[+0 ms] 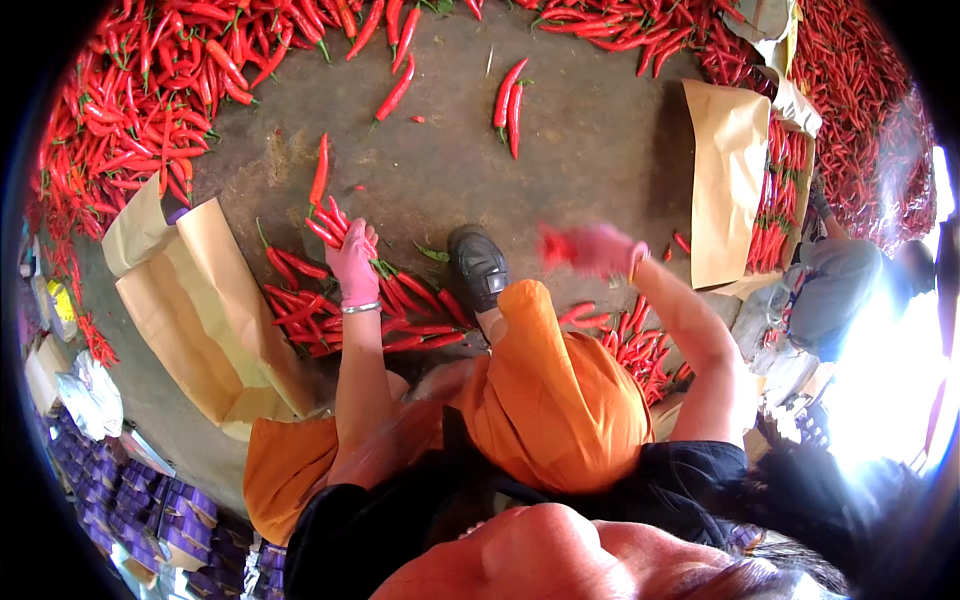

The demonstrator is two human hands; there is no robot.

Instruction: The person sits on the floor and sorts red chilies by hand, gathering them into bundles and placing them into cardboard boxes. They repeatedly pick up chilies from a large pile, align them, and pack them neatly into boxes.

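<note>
My left hand point(354, 262), in a pink glove, is closed round several red chili peppers point(328, 223), whose tips stick out past the fingers on the left. Below and beside it, loose chilies point(307, 319) lie on the concrete floor. My right hand point(600, 251), gloved in pink too, is raised over the floor right of my shoe point(478, 266). It is blurred, with something red at its fingers that looks like chilies. Two single chilies point(510, 105) lie on the floor further ahead. An open paper-lined box point(202, 315) stands to the left of my left hand.
A large chili heap point(165, 82) spreads at the upper left, another point(622, 26) at the top right. On the right stands a paper-lined box point(727, 180) filled with chilies. Beyond it a person in grey point(840, 285) crouches. Purple cartons point(127, 510) are stacked at the lower left.
</note>
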